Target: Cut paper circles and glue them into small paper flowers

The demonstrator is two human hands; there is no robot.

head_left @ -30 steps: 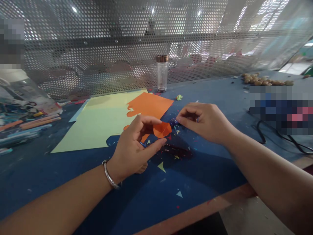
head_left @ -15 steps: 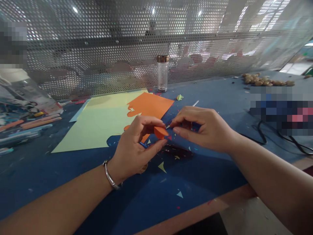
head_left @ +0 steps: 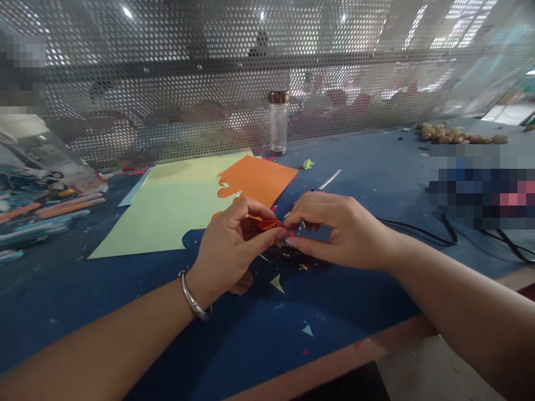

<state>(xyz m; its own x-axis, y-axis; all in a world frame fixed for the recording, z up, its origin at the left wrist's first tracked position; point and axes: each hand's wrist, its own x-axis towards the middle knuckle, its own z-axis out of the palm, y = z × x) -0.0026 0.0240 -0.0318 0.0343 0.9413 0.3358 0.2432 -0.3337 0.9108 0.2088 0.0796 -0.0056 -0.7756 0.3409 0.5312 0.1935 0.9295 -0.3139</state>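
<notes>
My left hand (head_left: pixel 234 239) pinches a small folded orange paper piece (head_left: pixel 267 224) between thumb and fingers. At the right tip of that piece, the bent fingers of my right hand (head_left: pixel 334 231) close in and touch it. The fingertips of both hands nearly meet, hiding part of the paper. Behind them lies a large orange sheet (head_left: pixel 261 175) with a cut, wavy edge, resting on pale green paper (head_left: pixel 154 217). A dark object under my hands is mostly hidden.
A clear bottle (head_left: pixel 278 125) with a brown lid stands before a perforated metal screen (head_left: pixel 175 100). Pens (head_left: pixel 67 209) lie at left. Paper scraps (head_left: pixel 277 284) dot the blue tabletop. A white strip (head_left: pixel 330 179), black cable (head_left: pixel 418 231) and brown pebble-like pieces (head_left: pixel 451 133) are at right.
My right hand has moved slightly left and down, its fingertips now at the orange piece. The piece has turned and looks narrower. More of the white strip behind shows.
</notes>
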